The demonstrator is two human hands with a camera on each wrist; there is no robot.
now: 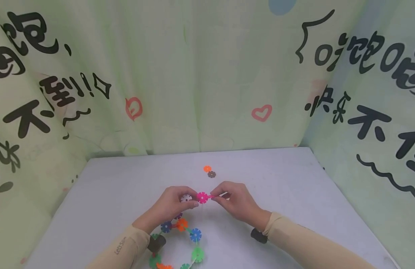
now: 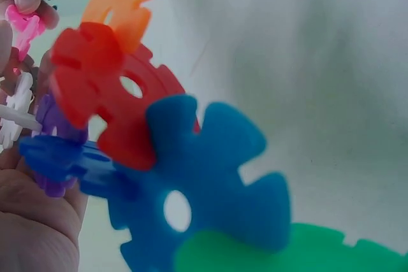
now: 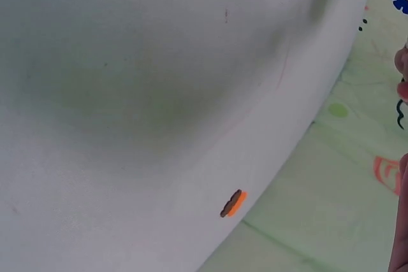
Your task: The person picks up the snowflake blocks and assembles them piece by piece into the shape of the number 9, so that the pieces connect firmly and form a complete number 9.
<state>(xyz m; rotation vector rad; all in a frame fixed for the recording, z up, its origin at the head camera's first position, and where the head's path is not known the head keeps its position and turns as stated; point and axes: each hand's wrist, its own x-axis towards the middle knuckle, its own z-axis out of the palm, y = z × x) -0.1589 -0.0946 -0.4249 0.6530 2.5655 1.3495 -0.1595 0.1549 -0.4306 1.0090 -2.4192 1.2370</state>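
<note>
My left hand [image 1: 175, 203] pinches the end of a chain of slotted plastic snowflake discs, with a white disc [image 1: 186, 198] framed between its thumb and forefinger. Right at those fingertips is a pink disc [image 1: 202, 197], face toward the head camera. Another pink piece, seen edge-on, joins it on the right, and my right hand [image 1: 237, 201] pinches that one between thumb and forefinger. From the left hand the chain curves down in a ring past an orange disc [image 1: 182, 225], a blue disc [image 1: 195, 235] and a green disc [image 1: 198, 254]. Close up in the left wrist view are a red disc [image 2: 89, 74] and a purple disc [image 2: 60, 125].
Beyond the hands, a loose orange disc [image 1: 207, 169] and a brown disc [image 1: 211, 174] lie together on the white table [image 1: 278, 168]. Printed curtains [image 1: 221, 74] hang behind the table and along both sides. Each wrist wears a dark camera, such as the right one [image 1: 259, 236].
</note>
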